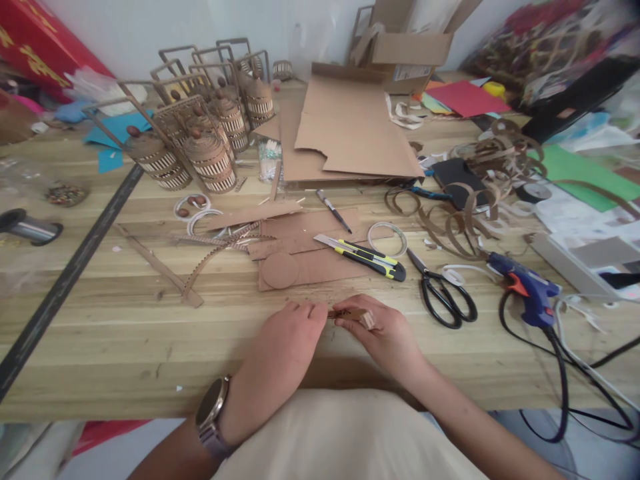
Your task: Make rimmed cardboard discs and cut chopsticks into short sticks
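The right hand (391, 333) pinches a small, layered brown cardboard piece (357, 315) near the pale wooden table's (150, 353) front edge. The left hand's (291, 341) curled fingers grip its other end, hiding that end and their own tips.

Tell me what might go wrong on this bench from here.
1. The cutter lies blade out, just beyond the left hand; a forward reach might nick a finger.
2. The glue gun's cord loops over the edge of the table, so a snag could drag the gun off.
3. The scissors lie close beside the right hand; a sideways move might knock them.
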Available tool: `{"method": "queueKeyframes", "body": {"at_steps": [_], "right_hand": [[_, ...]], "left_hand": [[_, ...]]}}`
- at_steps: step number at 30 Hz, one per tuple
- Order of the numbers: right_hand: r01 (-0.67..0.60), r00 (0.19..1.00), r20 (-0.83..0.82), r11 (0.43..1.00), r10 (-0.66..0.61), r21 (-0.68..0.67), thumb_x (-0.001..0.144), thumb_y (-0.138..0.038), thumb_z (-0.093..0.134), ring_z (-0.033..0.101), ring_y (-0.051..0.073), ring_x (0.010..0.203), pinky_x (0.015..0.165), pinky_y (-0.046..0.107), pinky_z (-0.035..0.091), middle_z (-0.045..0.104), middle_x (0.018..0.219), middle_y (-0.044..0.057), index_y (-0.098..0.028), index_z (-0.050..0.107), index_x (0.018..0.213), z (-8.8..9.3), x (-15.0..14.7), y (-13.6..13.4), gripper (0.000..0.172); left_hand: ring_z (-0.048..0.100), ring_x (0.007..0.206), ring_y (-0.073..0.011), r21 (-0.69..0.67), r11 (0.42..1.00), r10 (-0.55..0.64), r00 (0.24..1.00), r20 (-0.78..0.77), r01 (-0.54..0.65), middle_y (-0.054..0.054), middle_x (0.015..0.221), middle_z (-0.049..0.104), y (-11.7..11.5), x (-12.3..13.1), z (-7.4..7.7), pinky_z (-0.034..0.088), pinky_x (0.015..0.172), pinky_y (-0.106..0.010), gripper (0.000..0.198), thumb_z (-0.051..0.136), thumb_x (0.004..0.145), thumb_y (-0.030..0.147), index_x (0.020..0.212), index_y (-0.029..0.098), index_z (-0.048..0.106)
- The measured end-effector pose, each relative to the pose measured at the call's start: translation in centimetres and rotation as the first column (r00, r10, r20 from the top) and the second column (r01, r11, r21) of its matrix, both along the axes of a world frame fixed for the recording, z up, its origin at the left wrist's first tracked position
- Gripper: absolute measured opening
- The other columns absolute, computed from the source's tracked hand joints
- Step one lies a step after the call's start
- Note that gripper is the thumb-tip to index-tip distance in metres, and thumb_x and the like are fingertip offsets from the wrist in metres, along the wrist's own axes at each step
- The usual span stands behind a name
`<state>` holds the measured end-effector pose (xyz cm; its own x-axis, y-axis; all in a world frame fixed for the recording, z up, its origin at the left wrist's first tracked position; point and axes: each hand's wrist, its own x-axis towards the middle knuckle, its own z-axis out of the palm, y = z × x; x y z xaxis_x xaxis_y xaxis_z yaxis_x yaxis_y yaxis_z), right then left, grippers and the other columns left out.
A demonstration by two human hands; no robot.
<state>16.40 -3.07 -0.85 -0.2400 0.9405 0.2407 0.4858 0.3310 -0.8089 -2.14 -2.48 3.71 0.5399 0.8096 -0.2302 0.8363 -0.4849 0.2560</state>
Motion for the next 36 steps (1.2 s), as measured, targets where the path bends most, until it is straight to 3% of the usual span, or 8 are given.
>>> {"method": "queueKeyframes", "body": {"at_steps": [10,18,23,26,28,30,31,36], "right_hand": [[-0.088,0.992,0.098,0.995,0.082,0.055,0.091,-0.01,0.051,0.069,0.016,0.08,0.071,0.025,0.056,0.07,0.086,0.005,-0.019,0.068,0.096,0.7,0.1,0.2,0.02],[-0.111,0.976,0.193,0.993,0.102,0.036,0.094,-0.016,0.049,0.068,0.019,0.08,0.072,0.03,0.056,0.069,0.089,0.007,-0.022,0.068,0.101,0.9,-0.1,0.3,0.021],[-0.024,0.998,0.06,0.998,0.027,-0.054,0.091,-0.023,0.056,0.062,0.017,0.07,0.063,0.027,0.05,0.064,0.076,0.003,-0.022,0.067,0.083,0.8,0.2,0.4,0.013],[0.093,0.994,-0.041,0.982,-0.101,-0.167,0.085,-0.029,0.062,0.056,0.016,0.062,0.057,0.026,0.045,0.062,0.07,0.0,-0.022,0.065,0.077,0.6,0.6,0.2,0.011],[0.12,0.98,-0.122,0.952,-0.16,-0.282,0.083,-0.032,0.064,0.053,0.015,0.058,0.054,0.026,0.043,0.062,0.067,-0.001,-0.022,0.066,0.081,0.5,0.9,0.1,0.011],[0.095,0.966,-0.189,0.919,-0.178,-0.382,0.081,-0.035,0.065,0.052,0.014,0.055,0.053,0.026,0.043,0.062,0.066,-0.001,-0.021,0.067,0.082,0.5,1.2,0.0,0.013],[0.079,0.96,-0.216,0.911,-0.179,-0.405,0.081,-0.036,0.066,0.053,0.014,0.057,0.054,0.026,0.044,0.063,0.067,-0.001,-0.021,0.066,0.082,0.5,1.3,-0.1,0.015],[-0.022,0.912,-0.378,0.901,-0.159,-0.434,0.072,-0.036,0.077,0.064,0.021,0.088,0.078,0.033,0.051,0.069,0.095,0.004,-0.023,0.065,0.1,1.2,0.8,-0.2,0.033]], "left_hand": [[0.064,0.089,-0.0217,0.042,0.998,-0.048,0.998,0.028,0.047,-0.008,0.101,0.069,0.1,0.3,-1.1,0.052,0.081,-0.036,0.026,0.039,0.094,0.006,0.107,0.017,0.058],[0.066,0.085,-0.0245,0.284,0.954,-0.124,0.988,0.089,0.094,-0.008,0.097,0.069,-0.3,0.5,-0.8,0.052,0.075,-0.037,0.031,0.037,0.091,0.0,0.106,0.016,0.059],[0.064,0.086,-0.0242,0.237,0.969,-0.125,0.971,0.205,0.074,-0.009,0.095,0.068,0.5,0.0,-1.0,0.053,0.077,-0.038,0.024,0.045,0.091,0.005,0.109,0.015,0.058],[0.06,0.103,-0.0278,0.249,0.967,-0.029,0.94,0.339,-0.06,-0.012,0.107,0.066,1.1,-0.9,-1.1,0.052,0.088,-0.044,0.034,0.059,0.088,0.012,0.121,0.014,0.052],[0.058,0.108,-0.0277,0.217,0.966,0.037,0.902,0.431,-0.143,-0.011,0.109,0.066,1.3,-1.4,-1.0,0.051,0.091,-0.044,0.03,0.064,0.086,0.014,0.114,0.016,0.056],[0.059,0.105,-0.0261,0.144,0.973,0.086,0.865,0.495,-0.179,-0.01,0.102,0.067,1.4,-1.7,-0.9,0.051,0.09,-0.041,0.01,0.062,0.087,0.016,0.097,0.017,0.06],[0.06,0.104,-0.0254,0.103,0.978,0.102,0.85,0.517,-0.18,-0.01,0.099,0.068,1.5,-1.8,-0.9,0.051,0.089,-0.04,0.001,0.061,0.088,0.016,0.089,0.017,0.06],[0.06,0.103,-0.024,-0.087,0.988,0.153,0.794,0.589,-0.126,-0.008,0.093,0.068,1.3,-1.4,-0.3,0.049,0.088,-0.036,0.013,0.059,0.089,0.017,0.076,0.018,0.059]]}}
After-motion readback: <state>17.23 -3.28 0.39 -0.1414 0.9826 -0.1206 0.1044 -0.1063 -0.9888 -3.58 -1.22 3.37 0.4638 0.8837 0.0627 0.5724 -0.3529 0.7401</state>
